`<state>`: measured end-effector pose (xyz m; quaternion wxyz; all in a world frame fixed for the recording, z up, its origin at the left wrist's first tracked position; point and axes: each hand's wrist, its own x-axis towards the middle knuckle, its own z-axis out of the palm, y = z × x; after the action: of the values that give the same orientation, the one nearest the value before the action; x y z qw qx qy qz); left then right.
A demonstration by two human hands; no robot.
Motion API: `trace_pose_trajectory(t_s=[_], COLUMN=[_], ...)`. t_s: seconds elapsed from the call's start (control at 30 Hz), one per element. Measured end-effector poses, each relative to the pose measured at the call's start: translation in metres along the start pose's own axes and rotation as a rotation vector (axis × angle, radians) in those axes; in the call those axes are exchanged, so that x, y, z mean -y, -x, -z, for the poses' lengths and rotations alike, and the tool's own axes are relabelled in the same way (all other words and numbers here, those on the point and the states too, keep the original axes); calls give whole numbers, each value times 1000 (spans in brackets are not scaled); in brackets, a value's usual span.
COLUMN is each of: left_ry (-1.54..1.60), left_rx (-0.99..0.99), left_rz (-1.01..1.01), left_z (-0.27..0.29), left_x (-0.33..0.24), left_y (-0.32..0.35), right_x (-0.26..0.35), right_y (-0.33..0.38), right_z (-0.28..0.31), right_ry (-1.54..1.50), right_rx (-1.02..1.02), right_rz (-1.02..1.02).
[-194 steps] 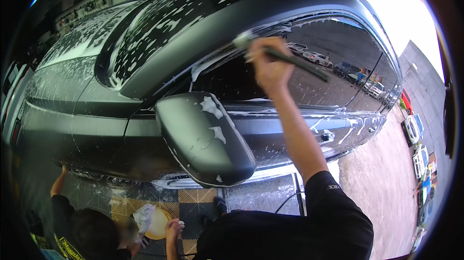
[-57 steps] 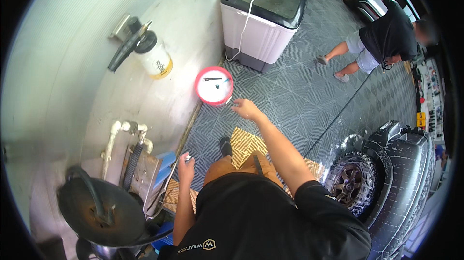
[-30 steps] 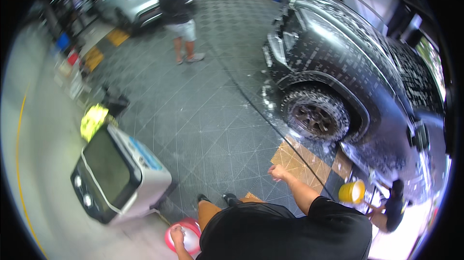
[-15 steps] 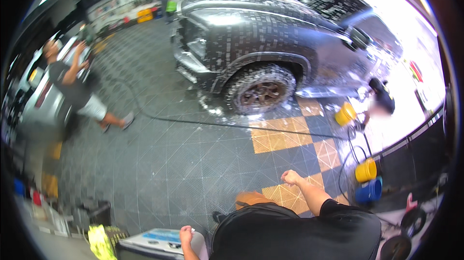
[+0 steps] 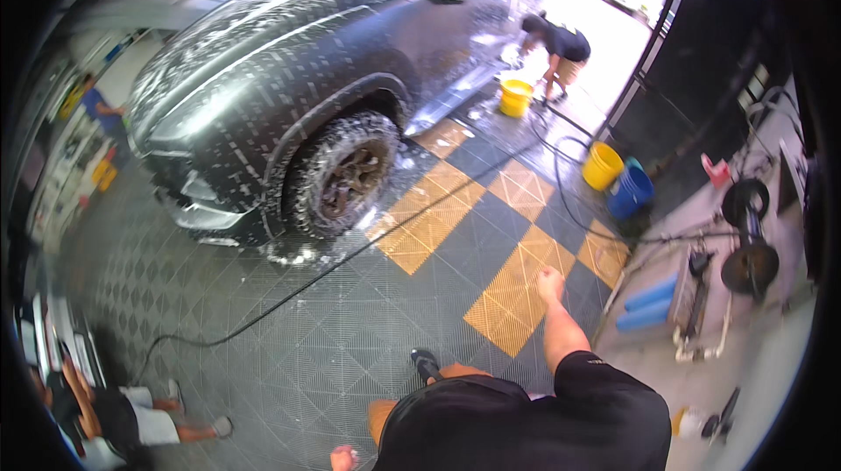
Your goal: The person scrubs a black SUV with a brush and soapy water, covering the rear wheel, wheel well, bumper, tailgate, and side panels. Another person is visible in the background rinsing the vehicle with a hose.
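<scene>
My right hand [image 5: 549, 283] hangs over the tan and grey floor tiles [image 5: 517, 296], fingers curled in, and nothing shows in it. Low in the picture, my left hand [image 5: 342, 458] is closed beside my leg, partly cut off by the lower edge. A small whitish bit shows at its fingers, too small to name. Neither hand touches anything around it. Ahead stands a dark car [image 5: 350, 42] streaked with white foam, its front wheel [image 5: 346, 177] covered in suds.
A black hose [image 5: 324, 274] crosses the floor. One yellow bucket [image 5: 516, 97] stands near a person [image 5: 561, 43] bending by the car; another yellow bucket [image 5: 602, 165] is beside a blue bucket [image 5: 630, 191]. Hose reels [image 5: 750, 269] are at right. Another person [image 5: 123, 410] is at lower left.
My view has swung to the right, so the car sits further left and the right wall with its reels has come in. A foot of mine now shows forward; the grey cart has left view.
</scene>
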<state>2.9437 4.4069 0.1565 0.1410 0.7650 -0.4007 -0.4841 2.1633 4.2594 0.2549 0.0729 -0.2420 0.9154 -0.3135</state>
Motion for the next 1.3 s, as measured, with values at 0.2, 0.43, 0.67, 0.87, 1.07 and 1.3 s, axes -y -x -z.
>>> trace_pose_trajectory(t_s=[0.2, 0.43, 0.67, 0.87, 1.07, 1.3], left_ry=[292, -45, 25, -180, -34, 125], left_rx=[-1, 99, 122, 297, 237, 146], left_rz=[72, -82, 41, 138, 264, 222], left_z=[39, 106, 138, 129, 140, 123], left_x=[-93, -135, -55, 64, 89, 64], left_y=[-94, -135, -135, -113, -88, -88], right_x=[48, -12, -108, -118, -63, -3], right_y=[81, 173, 287, 335, 328, 274], right_z=[-9, -28, 16, 75, 80, 33], right_ry=[-116, -465, -210, -176, -169, -204], right_rx=[165, 81, 185, 253, 314, 532], right_rz=[30, -354, -576, -576, -555, -310])
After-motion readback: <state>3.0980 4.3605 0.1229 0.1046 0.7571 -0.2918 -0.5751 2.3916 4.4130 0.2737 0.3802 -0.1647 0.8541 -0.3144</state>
